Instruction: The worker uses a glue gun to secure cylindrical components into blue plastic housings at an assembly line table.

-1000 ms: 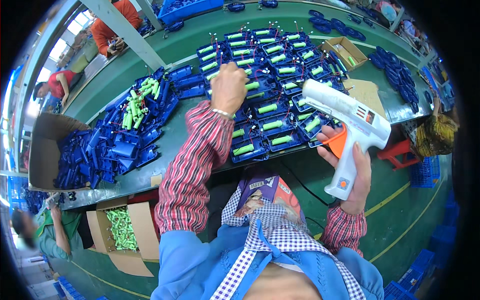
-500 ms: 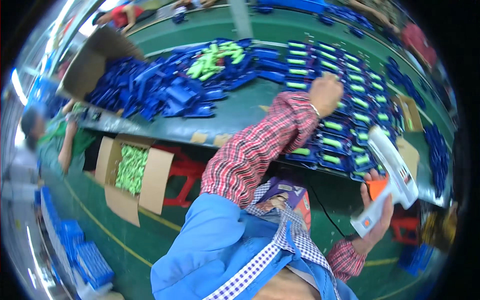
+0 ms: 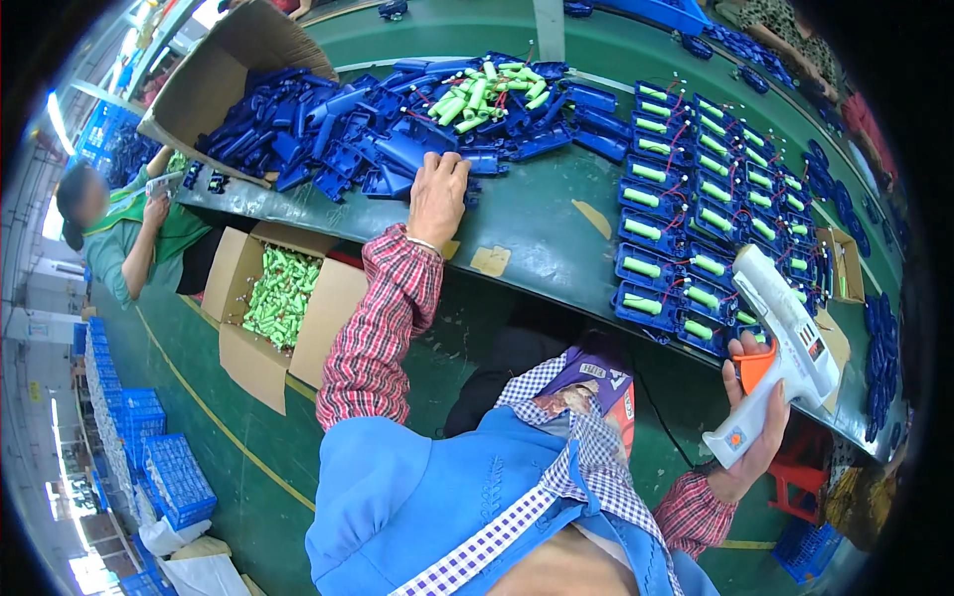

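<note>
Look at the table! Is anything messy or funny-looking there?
The heap of blue shells on the left is jumbled, sprawling from a tipped cardboard box, with green cylinders piled loosely on top. It looks odd compared with the neat rows on the right.

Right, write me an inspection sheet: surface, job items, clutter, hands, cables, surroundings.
Surface: green bench, tan patches on it.
Job items: blue shells in rows at right, holding green cells; shell heap at left, loose cells on top.
Clutter: cardboard box at the left end, shells at its mouth.
Hands: left hand at the heap's near edge, grip unclear; right hand holds the glue gun.
Cables: black cable below the bench edge, ends unclear.
Surroundings: open carton of cells, co-worker, blue crates at left.
</note>
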Action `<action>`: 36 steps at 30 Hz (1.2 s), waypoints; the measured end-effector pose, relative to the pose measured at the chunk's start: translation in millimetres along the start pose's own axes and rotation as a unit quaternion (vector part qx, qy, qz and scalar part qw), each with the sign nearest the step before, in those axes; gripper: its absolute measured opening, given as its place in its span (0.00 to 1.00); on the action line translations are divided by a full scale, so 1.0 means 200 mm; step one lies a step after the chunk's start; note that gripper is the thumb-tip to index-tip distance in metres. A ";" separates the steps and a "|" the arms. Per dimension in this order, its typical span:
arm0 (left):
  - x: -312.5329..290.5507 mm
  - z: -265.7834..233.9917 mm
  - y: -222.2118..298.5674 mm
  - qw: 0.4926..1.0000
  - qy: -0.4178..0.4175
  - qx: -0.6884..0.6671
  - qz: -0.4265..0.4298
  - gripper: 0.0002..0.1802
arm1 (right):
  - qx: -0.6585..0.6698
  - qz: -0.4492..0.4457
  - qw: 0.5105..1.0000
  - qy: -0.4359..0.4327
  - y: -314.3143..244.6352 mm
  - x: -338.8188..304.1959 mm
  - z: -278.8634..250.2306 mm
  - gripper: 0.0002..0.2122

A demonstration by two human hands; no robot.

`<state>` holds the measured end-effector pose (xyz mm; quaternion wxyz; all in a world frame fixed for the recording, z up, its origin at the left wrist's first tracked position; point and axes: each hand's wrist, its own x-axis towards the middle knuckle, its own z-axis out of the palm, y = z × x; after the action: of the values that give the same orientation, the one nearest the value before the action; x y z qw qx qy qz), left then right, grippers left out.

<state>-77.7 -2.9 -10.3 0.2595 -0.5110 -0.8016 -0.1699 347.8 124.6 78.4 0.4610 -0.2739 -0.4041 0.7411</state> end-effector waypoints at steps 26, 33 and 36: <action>0.11 0.18 0.26 0.918 0.007 -0.377 0.126 0.10 | 0.002 0.039 0.998 -0.050 0.03 -0.01 0.10 0.23; 0.09 0.01 0.28 0.951 0.083 -0.211 0.212 0.13 | -0.030 0.031 0.999 -0.020 0.04 -0.03 0.12 0.23; 0.00 -0.31 0.26 0.970 0.224 -0.073 0.058 0.16 | -0.025 0.019 0.999 -0.017 0.00 -0.03 0.09 0.23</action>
<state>-15.2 -14.7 40.2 0.4041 -0.5232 -0.6775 -0.3225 336.9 112.2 87.0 0.4333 -0.2802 -0.4248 0.7439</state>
